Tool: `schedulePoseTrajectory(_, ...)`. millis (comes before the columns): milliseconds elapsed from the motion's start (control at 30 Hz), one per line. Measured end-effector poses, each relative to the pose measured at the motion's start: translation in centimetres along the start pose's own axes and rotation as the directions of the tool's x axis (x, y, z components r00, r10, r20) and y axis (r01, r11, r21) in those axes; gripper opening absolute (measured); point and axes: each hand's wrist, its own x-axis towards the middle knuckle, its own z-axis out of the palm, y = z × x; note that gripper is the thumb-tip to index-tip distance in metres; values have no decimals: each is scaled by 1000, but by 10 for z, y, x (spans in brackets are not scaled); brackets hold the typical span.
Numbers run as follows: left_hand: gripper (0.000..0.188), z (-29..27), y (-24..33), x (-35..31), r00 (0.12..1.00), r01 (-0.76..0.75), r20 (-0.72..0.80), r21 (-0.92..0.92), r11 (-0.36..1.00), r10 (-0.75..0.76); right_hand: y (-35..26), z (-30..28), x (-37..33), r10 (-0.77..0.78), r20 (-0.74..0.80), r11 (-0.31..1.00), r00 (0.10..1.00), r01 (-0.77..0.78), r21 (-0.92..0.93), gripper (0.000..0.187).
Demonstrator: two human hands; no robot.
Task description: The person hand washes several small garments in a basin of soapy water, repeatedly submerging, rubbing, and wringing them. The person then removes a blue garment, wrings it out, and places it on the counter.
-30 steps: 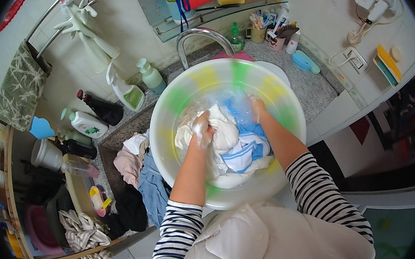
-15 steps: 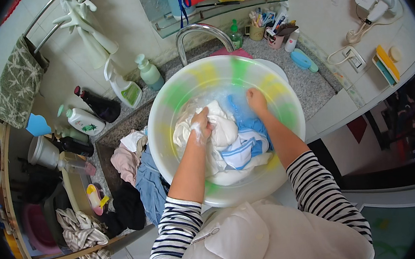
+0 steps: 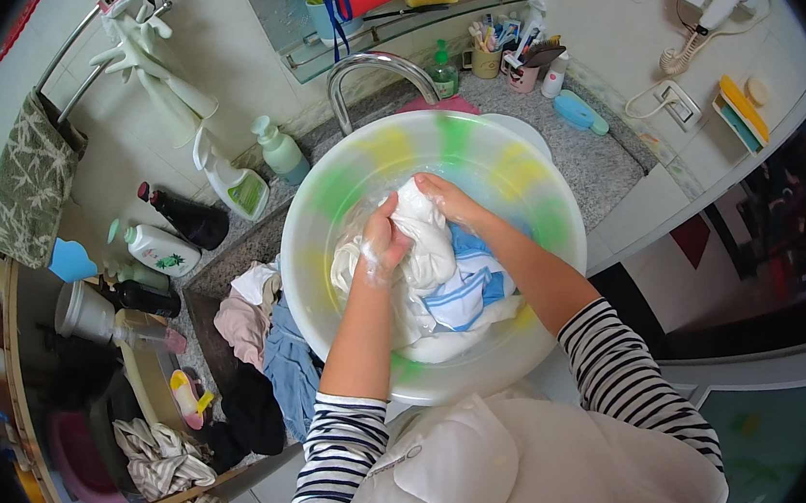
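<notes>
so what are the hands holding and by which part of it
A white cloth: the left hand grips its bunched upper left side, the right hand its top end. Which part of the garment that is cannot be told.

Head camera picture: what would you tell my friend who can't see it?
A person's left hand and right hand hold a white cloth inside a round basin with green and yellow patches. A blue-and-white cloth lies there too, and more clothes are heaped at left.

Hands (image 3: pixel 385 238) (image 3: pixel 450 200) close together, fingers (image 3: pixel 428 185) curled; bare forearms (image 3: pixel 357 338) converging
</notes>
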Motion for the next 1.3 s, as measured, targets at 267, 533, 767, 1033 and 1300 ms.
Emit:
schedulePoseTrajectory(267,27,-63,-12,28,882,-462,161,484,743,443,-48,87,-76,-691,263,391,673,654,-647,14)
schedulePoseTrajectory(533,27,5,-7,-5,994,-97,52,-31,995,98,-30,66,-43,-918,60,281,392,749,-600,18)
schedulePoseTrajectory(767,42,26,-6,-17,989,-43,-133,196,980,70,-41,30,-25,-395,-10,494,918,203,-846,19)
schedulePoseTrajectory(1033,54,35,30,-34,953,-244,-4,589,770,304,-98,14,-16,-237,494,553,836,535,-639,47)
schedulePoseTrajectory(1300,47,51,9,-37,812,-583,472,627,516,343,-219,39,-1,-326,385,588,864,504,-633,38)
